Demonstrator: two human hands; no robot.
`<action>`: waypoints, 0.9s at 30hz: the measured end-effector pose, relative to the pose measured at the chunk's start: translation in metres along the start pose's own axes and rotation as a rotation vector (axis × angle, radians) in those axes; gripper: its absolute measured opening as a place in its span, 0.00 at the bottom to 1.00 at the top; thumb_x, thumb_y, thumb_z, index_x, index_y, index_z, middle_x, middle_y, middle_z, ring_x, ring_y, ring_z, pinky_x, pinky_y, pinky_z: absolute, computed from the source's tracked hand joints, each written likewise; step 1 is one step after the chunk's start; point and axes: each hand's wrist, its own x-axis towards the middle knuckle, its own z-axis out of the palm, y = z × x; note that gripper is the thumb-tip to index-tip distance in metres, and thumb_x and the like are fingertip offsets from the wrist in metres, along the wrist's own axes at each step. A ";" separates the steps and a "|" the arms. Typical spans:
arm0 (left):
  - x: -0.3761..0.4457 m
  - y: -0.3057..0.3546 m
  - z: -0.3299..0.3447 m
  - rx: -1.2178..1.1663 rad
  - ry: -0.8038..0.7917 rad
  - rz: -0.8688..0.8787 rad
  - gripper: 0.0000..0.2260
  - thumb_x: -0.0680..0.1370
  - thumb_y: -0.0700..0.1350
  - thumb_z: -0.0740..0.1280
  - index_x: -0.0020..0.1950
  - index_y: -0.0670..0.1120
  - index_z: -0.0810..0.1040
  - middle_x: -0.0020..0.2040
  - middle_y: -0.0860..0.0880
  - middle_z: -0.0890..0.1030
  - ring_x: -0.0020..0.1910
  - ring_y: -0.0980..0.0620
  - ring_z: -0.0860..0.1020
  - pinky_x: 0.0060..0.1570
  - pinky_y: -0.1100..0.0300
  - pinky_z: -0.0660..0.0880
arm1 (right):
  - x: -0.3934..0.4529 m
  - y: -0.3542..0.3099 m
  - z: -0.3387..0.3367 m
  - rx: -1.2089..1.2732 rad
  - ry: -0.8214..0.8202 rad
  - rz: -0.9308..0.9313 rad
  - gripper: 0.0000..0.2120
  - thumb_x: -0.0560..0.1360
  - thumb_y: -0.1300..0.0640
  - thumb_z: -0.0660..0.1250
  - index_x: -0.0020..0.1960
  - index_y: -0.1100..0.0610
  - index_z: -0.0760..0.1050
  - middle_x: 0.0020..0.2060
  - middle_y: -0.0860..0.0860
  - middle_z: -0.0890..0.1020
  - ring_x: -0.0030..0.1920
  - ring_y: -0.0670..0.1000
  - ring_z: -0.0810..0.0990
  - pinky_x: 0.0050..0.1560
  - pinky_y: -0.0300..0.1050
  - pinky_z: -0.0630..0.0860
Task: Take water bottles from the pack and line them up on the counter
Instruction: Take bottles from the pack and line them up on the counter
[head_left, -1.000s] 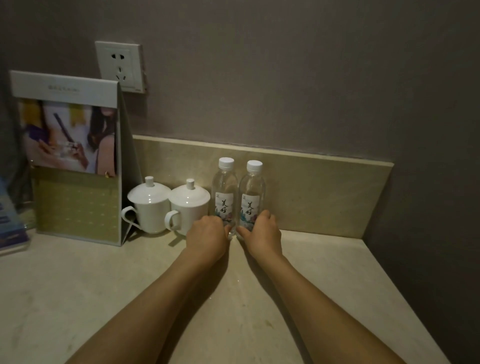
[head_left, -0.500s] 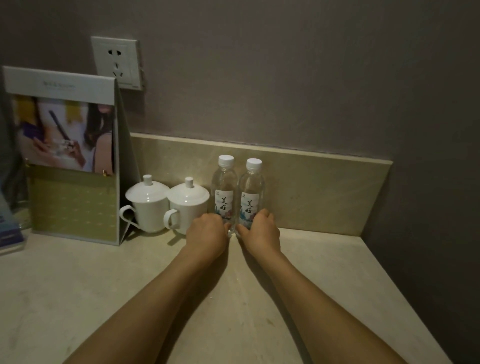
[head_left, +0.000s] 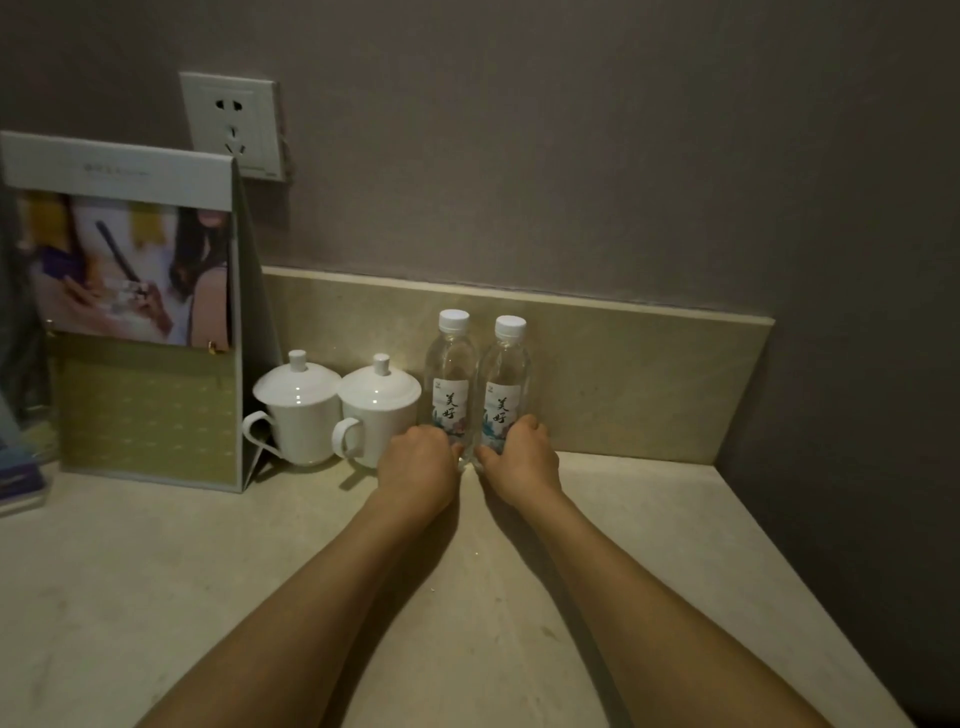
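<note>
1. Head view: two clear water bottles stand upright at the back of the table (head_left: 156, 597), side by side and touching, against the beige backsplash (head_left: 649, 374).
2. Left bottle (head_left: 451, 384) and right bottle (head_left: 505, 389) both carry white caps and white labels with dark script.
3. Our left hand (head_left: 418, 467) is on the base of the left bottle, fingers curled round its lower part; grip is clamped on it.
4. Our right hand (head_left: 519, 457) does the same on the right bottle, fingers wrapped round its far side, thumb near the front; grip clamped.
5. Both forearms reach in from the bottom edge; the hands sit close together, nearly touching.
6. Just left of the bottles: two white lidded cups, near cup (head_left: 375, 410) just beside the left bottle, far cup (head_left: 298, 408) touching it.
7. Further left stands an upright printed display stand (head_left: 140, 322); a wall socket (head_left: 234, 124) sits above it.
8. The pack is out of frame.
</note>
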 end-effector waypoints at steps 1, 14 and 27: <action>0.000 0.000 0.000 -0.001 -0.002 0.003 0.17 0.82 0.53 0.60 0.56 0.42 0.80 0.54 0.42 0.81 0.52 0.44 0.80 0.45 0.55 0.74 | 0.000 0.000 0.000 -0.001 -0.001 0.003 0.29 0.75 0.50 0.69 0.68 0.63 0.62 0.65 0.60 0.70 0.63 0.63 0.73 0.60 0.57 0.74; 0.002 -0.007 0.005 0.027 0.042 0.071 0.17 0.81 0.54 0.61 0.53 0.43 0.81 0.50 0.43 0.82 0.49 0.43 0.81 0.42 0.54 0.75 | -0.002 0.000 0.001 0.009 0.020 -0.006 0.31 0.74 0.49 0.70 0.68 0.64 0.63 0.64 0.61 0.71 0.63 0.63 0.74 0.60 0.54 0.73; -0.032 0.040 -0.036 -0.118 0.019 0.182 0.18 0.79 0.57 0.61 0.39 0.45 0.76 0.38 0.45 0.80 0.38 0.45 0.80 0.41 0.53 0.80 | -0.033 0.025 -0.069 0.130 0.029 -0.032 0.30 0.72 0.47 0.71 0.66 0.62 0.67 0.63 0.59 0.70 0.61 0.61 0.74 0.57 0.60 0.77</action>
